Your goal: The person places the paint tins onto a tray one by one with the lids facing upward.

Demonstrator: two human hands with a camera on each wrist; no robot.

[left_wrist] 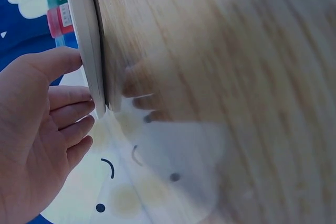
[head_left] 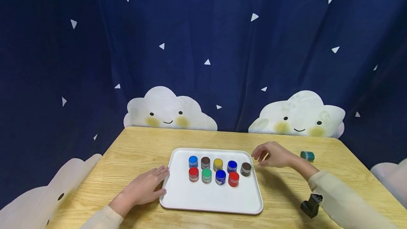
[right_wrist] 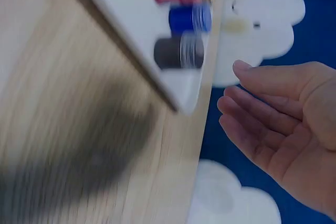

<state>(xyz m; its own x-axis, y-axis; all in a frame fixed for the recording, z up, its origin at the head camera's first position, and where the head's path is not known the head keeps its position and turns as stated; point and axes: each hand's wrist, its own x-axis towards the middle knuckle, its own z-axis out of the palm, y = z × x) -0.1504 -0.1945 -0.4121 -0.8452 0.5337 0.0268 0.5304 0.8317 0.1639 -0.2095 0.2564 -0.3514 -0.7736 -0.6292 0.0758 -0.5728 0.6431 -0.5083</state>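
A white tray (head_left: 210, 199) holds several small paint jars in two rows, their lids blue, brown, yellow, red and green. My left hand (head_left: 147, 186) rests at the tray's left edge, its fingertips and thumb touching the rim; the left wrist view shows the fingers loosely extended against it. Beyond the tray's far right corner my right hand (head_left: 273, 154) hovers above the table with bent, relaxed fingers and holds nothing. Nearest to it stands a brown-lidded jar (head_left: 246, 169), with a red-lidded jar (head_left: 233, 178) and a blue-lidded jar (head_left: 232, 166) close by.
On the wooden table (head_left: 143, 140), a dark green jar (head_left: 307, 156) lies on its side behind the right forearm. A black device (head_left: 311, 205) sits by the right sleeve. Behind the table hangs a dark blue curtain (head_left: 190, 27) with clouds and triangles.
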